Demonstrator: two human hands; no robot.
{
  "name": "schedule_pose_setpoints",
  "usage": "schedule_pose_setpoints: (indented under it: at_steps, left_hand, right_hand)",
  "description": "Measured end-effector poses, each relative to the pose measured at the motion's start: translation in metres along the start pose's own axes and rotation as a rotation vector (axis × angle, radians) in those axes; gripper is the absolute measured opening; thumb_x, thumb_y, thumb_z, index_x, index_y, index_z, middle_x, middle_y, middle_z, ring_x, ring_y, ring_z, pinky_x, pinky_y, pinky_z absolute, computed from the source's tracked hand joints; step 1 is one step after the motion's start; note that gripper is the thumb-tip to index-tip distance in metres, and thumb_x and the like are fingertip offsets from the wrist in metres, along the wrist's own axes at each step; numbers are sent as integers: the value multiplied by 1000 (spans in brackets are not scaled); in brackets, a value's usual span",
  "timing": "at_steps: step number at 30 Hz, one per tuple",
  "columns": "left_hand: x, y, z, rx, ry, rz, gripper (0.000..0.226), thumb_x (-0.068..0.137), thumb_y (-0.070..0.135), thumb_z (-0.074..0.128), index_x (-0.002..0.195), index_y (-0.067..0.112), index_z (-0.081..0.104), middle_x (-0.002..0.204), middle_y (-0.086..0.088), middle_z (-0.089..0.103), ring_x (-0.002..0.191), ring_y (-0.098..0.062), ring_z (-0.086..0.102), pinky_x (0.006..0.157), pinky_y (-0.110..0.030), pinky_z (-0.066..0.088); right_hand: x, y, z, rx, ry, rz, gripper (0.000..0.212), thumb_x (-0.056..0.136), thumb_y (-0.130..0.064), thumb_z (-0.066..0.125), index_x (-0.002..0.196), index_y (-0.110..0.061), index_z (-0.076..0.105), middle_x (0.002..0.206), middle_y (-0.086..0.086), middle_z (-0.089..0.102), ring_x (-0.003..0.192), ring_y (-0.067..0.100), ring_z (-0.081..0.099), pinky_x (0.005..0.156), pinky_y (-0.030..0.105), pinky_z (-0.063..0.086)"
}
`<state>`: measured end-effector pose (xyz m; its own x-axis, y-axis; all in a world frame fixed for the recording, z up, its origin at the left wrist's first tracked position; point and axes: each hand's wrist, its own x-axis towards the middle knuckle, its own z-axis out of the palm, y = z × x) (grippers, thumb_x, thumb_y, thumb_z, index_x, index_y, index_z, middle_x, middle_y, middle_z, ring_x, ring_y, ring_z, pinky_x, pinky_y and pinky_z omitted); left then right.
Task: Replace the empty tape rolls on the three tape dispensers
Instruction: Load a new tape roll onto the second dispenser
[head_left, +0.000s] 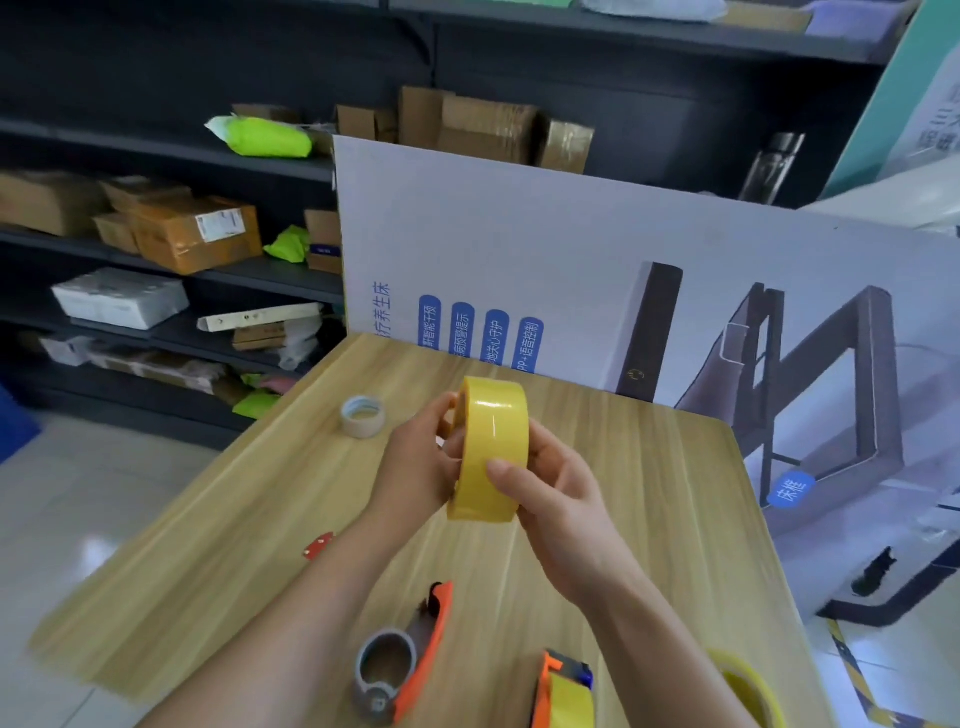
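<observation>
Bottom edge, centre: an orange tape dispenser (415, 660) is lying flat on the wooden table (208, 545), its grey hub showing no tape.
Bottom edge, right of centre: a second orange dispenser (563, 691) is sitting with yellow tape on it, partly cut off by the frame.
Lower right corner: another yellow roll (748, 686) is showing at the table's near right edge, blurred and half hidden by the right forearm.
Left of the arms: a small red piece (318, 545) is lying alone on the wood; what it is cannot be told.
Centre of frame: a full yellow tape roll (491, 447) is being held up on edge above the table, between both hands.
Left hand (415, 462): it is grasping the roll's left face, fingers curling at the core hole.
Right hand (550, 493): it is gripping the roll from the right, thumb pressing on the outer band.
Beyond the hands, upper left of the table: a near-empty pale roll (362, 415) is lying flat, well apart from the dispensers.
Far edge of the table: a large printed board (519, 249) with blue labels is standing upright.
Upper left background: dark shelves (156, 156) are carrying cardboard boxes (192, 239) and green packets (265, 137).
</observation>
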<state>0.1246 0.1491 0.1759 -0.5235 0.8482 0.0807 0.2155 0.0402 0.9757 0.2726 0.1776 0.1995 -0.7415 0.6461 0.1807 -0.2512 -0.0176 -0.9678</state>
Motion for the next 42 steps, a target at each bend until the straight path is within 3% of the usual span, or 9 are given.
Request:
schedule_pose_setpoints:
  at_steps: [6, 11, 17, 22, 26, 29, 32, 37, 42]
  left_hand:
    - [6, -6, -54, 118, -38, 134, 30, 86, 5, 57, 112, 19, 59, 96, 0, 61, 75, -8, 63, 62, -22, 50]
    - [7, 2, -80, 273, 21, 428, 31, 76, 29, 53, 106, 37, 60, 93, 23, 64, 87, -1, 62, 72, -22, 49]
    - [5, 6, -74, 102, -8, 263, 36, 69, 15, 51, 101, 25, 65, 76, 16, 60, 75, -18, 57, 64, -45, 48]
    - [4, 12, -68, 76, -98, 41, 49, 85, -13, 47, 128, 9, 52, 87, 5, 60, 69, -6, 62, 57, -19, 49]
    - [-1, 9, -64, 51, -135, -48, 38, 89, -10, 45, 118, 11, 57, 94, -22, 59, 77, -33, 59, 65, -39, 46]
    - [-9, 10, -64, 188, -105, 117, 60, 85, -9, 54, 137, 19, 44, 105, -6, 60, 85, -16, 59, 72, -21, 49]
    - [-13, 14, -70, 330, 35, 413, 47, 83, 3, 56, 124, 26, 55, 101, 15, 61, 92, -1, 57, 79, -16, 45]
    - [-1, 20, -86, 233, 71, 370, 30, 82, 2, 61, 103, 23, 66, 87, 11, 68, 85, -10, 64, 76, -32, 54]
    - [19, 15, -109, 207, 10, 276, 44, 78, -12, 53, 104, 20, 67, 86, -5, 67, 84, -27, 64, 78, -50, 54]
  right_hand:
    - [18, 9, 46, 17, 12, -11, 34, 90, -9, 57, 123, -8, 62, 115, 17, 70, 106, 32, 66, 95, 50, 51]
    - [24, 11, 64, 70, 39, 24, 31, 89, -15, 57, 118, -10, 65, 111, 18, 71, 97, 29, 69, 90, 54, 51]
    - [26, 1, 58, 101, -33, 12, 36, 86, -7, 51, 119, -7, 65, 109, 17, 71, 93, 28, 69, 88, 52, 52]
    - [23, -4, 48, 111, -81, -2, 41, 82, -2, 50, 120, -6, 64, 111, 18, 71, 95, 29, 69, 89, 48, 54]
    - [21, -4, 45, 112, -105, 14, 36, 86, -7, 52, 120, -5, 65, 115, 20, 69, 95, 30, 69, 87, 48, 55]
    - [20, 0, 47, 108, -64, 26, 33, 86, -10, 52, 114, -10, 69, 111, 17, 71, 91, 28, 69, 88, 51, 53]
    - [23, 2, 52, 120, -32, 46, 31, 85, -13, 53, 111, -8, 70, 110, 18, 72, 90, 28, 69, 89, 56, 51]
    - [33, -1, 62, 126, -23, 65, 31, 86, -16, 54, 111, -10, 70, 108, 20, 71, 92, 29, 70, 89, 56, 51]
    - [54, -1, 81, 110, -47, 38, 36, 87, -13, 50, 119, -10, 67, 117, 17, 69, 93, 28, 69, 91, 56, 50]
